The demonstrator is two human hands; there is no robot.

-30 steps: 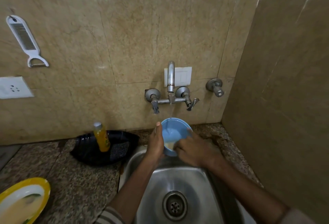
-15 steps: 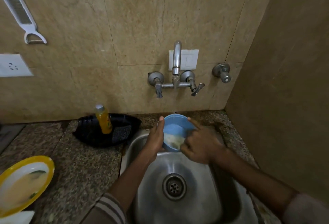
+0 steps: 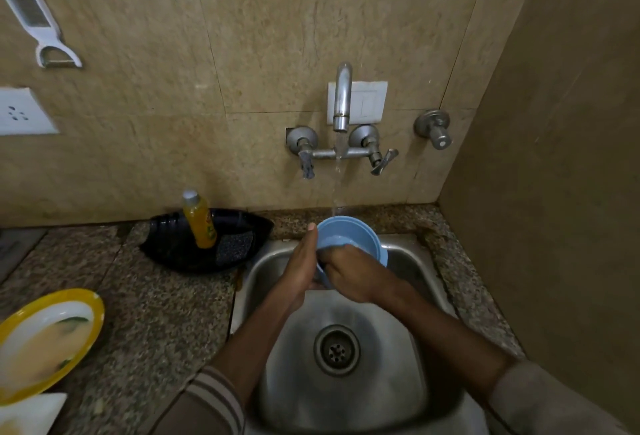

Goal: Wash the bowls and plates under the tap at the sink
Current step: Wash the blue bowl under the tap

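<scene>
A light blue bowl (image 3: 356,237) is held tilted over the back of the steel sink (image 3: 398,396), under a thin stream of water falling from the tap (image 3: 343,99). My left hand (image 3: 299,272) grips the bowl's left rim, thumb up along the edge. My right hand (image 3: 349,272) has its fingers curled inside the bowl, against the inner wall. A yellow-rimmed plate (image 3: 45,341) with pale food residue lies on the counter at the far left. A white dish corner (image 3: 31,414) shows below it.
A black tray (image 3: 166,247) behind the sink's left side holds a yellow soap bottle (image 3: 199,220) and a dark scrub pad (image 3: 235,246). A peeler (image 3: 31,15) hangs on the tiled wall. A side wall stands close on the right. Speckled granite counter (image 3: 156,313) surrounds the sink.
My right hand has moved from the bowl's right rim into the bowl. The bowl is lower in the sink and the view has tilted down.
</scene>
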